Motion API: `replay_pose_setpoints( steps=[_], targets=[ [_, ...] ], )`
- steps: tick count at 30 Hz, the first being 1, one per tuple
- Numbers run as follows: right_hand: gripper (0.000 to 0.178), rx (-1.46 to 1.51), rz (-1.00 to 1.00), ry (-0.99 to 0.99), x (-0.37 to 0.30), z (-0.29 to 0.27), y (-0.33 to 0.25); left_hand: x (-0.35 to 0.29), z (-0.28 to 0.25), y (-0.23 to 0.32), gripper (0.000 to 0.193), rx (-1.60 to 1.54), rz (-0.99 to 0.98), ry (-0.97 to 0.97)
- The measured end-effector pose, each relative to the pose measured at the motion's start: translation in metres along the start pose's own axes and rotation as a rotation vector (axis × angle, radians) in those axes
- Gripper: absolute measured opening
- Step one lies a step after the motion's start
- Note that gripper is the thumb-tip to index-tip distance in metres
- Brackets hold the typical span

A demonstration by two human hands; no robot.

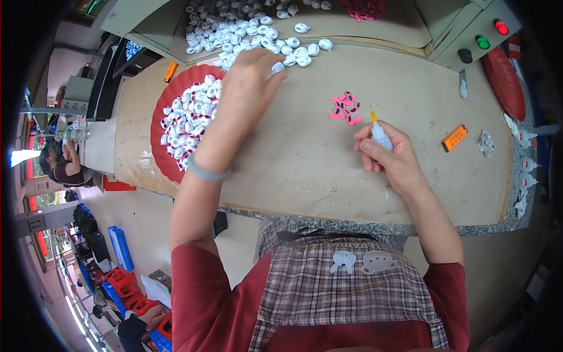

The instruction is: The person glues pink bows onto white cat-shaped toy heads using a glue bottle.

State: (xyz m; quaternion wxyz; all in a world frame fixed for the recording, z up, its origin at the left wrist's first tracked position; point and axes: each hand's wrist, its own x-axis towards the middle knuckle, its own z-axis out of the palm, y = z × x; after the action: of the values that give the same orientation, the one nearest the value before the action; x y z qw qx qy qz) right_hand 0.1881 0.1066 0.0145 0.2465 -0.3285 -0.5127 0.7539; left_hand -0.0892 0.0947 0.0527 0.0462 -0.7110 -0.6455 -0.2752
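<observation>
My left hand [249, 85] reaches over the near edge of a heap of small white rounded pieces [234, 32]. Its thumb and index finger are apart, and one white piece [277, 68] shows in the gap between them; the other fingertips are hidden. My right hand [390, 154] is closed around a small white squeeze bottle [381, 138] with a yellow nozzle and thin metal tip, pointing up and away. Just left of the nozzle lies a cluster of small pink pieces with dark spots [345, 109]. A red scalloped tray [161, 146], partly behind my left forearm, holds white pieces with dark red parts.
Orange box-like items lie at the right [455, 138] and by the tray [170, 71]. Crumpled paper [485, 144] and several small bottles [528, 165] are along the right edge. A shelf [404, 23] with a panel of red and green buttons [482, 41] borders the far side.
</observation>
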Motion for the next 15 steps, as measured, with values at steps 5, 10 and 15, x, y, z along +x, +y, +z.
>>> replay_pose_setpoints(
  steps=[5, 10, 15],
  targets=[
    [0.014, -0.008, 0.009, -0.019, -0.001, 0.0, -0.002, 0.031, 0.044, 0.005, 0.02, 0.186, 0.045, -0.095],
    [0.014, -0.038, 0.014, -0.023, -0.001, -0.001, -0.004, 0.025, 0.061, 0.009, 0.015, 0.298, 0.145, -0.138],
    [0.016, -0.06, 0.015, -0.038, -0.003, -0.002, -0.007, 0.0, 0.045, 0.03, 0.016, 0.178, 0.146, -0.185]
  ],
)
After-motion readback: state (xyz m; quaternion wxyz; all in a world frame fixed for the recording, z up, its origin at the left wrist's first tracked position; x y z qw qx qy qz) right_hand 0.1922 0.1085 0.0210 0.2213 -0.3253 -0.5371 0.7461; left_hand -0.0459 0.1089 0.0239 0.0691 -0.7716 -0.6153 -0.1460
